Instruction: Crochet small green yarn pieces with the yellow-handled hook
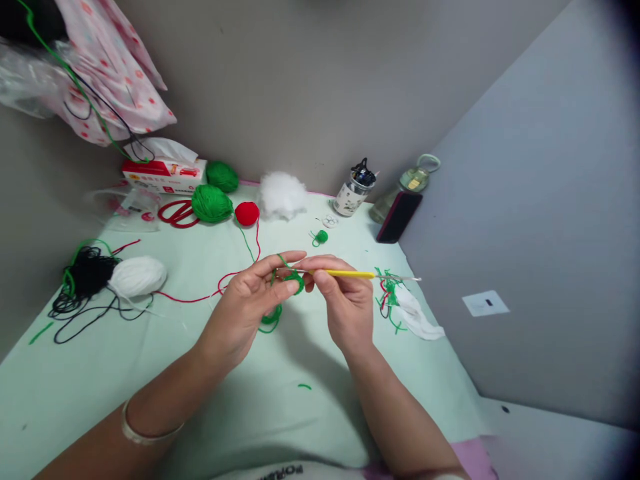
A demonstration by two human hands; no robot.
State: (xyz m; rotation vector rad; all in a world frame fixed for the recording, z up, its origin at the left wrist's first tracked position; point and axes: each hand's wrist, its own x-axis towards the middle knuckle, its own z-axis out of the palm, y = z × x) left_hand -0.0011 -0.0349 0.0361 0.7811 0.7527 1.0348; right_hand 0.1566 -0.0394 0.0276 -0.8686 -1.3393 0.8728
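Note:
Between finger and thumb, my left hand (255, 287) pinches a small green crochet piece (299, 283), and green yarn runs over its raised index finger. My right hand (347, 300) is closed around a crochet hook (345, 273) with a yellow handle. The hook's metal tip reaches left to the green piece at my left fingers; whether it sits inside a stitch is too small to tell. Its other metal end points right. Below my left hand, loops of green yarn (271, 317) hang or lie near the cloth.
Along the back stand a tissue box (165, 177), green yarn balls (213, 203), a red yarn ball (247, 214), white stuffing (283, 195), a pen cup (354, 190), a bottle (415, 179) and a phone (399, 217). White yarn (139, 276) lies left, green scraps (393, 290) right.

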